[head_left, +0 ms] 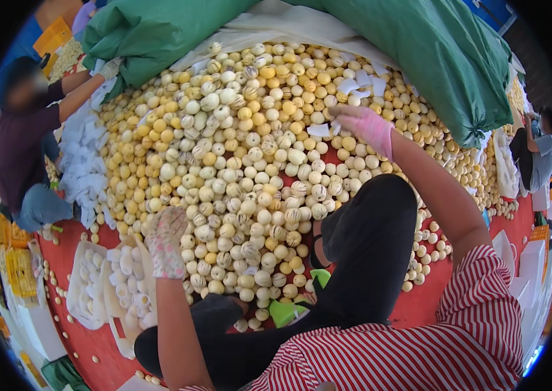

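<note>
A broad heap of small round melons (230, 169), yellow to cream and some with brown stripes, spreads before me. My right hand (370, 127), in a pink glove, is stretched over the heap's right side with its fingers extended. Small white sleeves or sheets (319, 130) lie by its fingertips, and more white pieces (362, 83) rest just beyond. My left hand (169, 240), in a pale floral glove, is over the near left edge of the heap, fingers extended and nothing visible in it. Beside it stands an open bag (131, 283) of melons in white wraps.
A second bag (87, 283) is left of the first. White wraps (84, 166) are piled beside a person (28, 143) at left. Green covers (429, 62) bound the heap's far side. Another person (540, 153) sits at far right. Bright green objects (286, 314) lie by my legs.
</note>
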The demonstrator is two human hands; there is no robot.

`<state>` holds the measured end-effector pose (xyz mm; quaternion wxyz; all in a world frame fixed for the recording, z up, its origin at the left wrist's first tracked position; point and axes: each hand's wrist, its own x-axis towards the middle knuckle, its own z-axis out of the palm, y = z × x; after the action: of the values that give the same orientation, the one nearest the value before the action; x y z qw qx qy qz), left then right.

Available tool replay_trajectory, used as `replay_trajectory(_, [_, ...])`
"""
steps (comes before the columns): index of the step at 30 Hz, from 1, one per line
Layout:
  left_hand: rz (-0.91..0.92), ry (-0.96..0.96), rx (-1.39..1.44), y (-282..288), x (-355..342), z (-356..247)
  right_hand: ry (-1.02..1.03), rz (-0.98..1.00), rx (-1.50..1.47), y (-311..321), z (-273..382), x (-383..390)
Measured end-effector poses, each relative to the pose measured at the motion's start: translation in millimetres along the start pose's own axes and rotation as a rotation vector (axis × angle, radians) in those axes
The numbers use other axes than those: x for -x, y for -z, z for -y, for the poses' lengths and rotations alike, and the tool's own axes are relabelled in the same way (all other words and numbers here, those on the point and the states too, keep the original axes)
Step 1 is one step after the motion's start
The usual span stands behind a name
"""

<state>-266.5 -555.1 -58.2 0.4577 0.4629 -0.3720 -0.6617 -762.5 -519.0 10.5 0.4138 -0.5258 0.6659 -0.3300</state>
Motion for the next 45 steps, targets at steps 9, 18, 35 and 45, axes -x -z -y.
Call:
replay_trajectory(9, [-0.093,0.225,-0.117,-52,-215,169,-0.105,-0.393,0.223,42,-174,-164])
replay_trajectory(18, [-0.267,0.043,-0.297,-85,-298,234,-0.433,-0.399,0.364,69,-190,-301])
replay_trajectory(35, [-0.095,0.212,-0.863,-148,-325,196,-0.564,-0.407,0.368,54,-198,-298])
replay_trajectory(45, [0.122,0.017,-1.109,-108,-347,210,-0.446,-0.605,-0.425,62,-244,-302])
